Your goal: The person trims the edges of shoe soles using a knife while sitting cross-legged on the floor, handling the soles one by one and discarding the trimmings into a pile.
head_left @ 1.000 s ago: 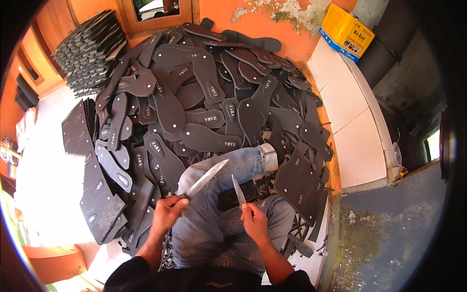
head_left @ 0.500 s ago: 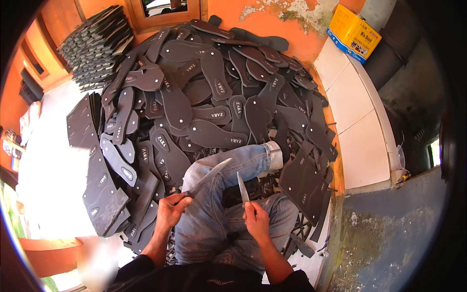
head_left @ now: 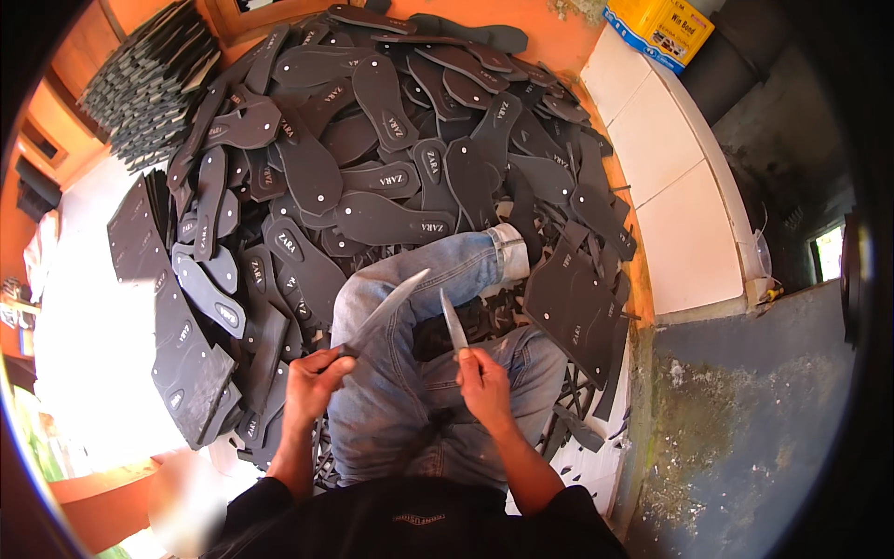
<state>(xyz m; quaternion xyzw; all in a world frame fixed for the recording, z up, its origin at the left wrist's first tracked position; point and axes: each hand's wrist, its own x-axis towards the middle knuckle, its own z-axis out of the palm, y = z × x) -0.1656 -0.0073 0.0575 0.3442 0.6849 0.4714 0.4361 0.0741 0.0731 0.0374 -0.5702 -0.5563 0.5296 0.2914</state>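
Observation:
My left hand is closed round the dark handle of a knife with a long, broad grey blade. This blade slants up and to the right over my bent leg in blue jeans. In my right hand is a second, narrower knife, its handle mostly hidden by the fingers. That blade points up and slightly left. The two blades are apart, their tips close together. Beyond my legs lies a big heap of black sandal soles, with nothing from it in either hand.
A tall stack of dark sheets stands at the far left. Uncut black sole sheets lie on the left, another by my right knee. Along the right runs a white tiled ledge with a yellow-and-blue can. Dark scraps litter the floor.
The view has tilted downward, so the heap and ledge sit higher in the picture. Both hands keep hold of their knives, with the blades at much the same angles.

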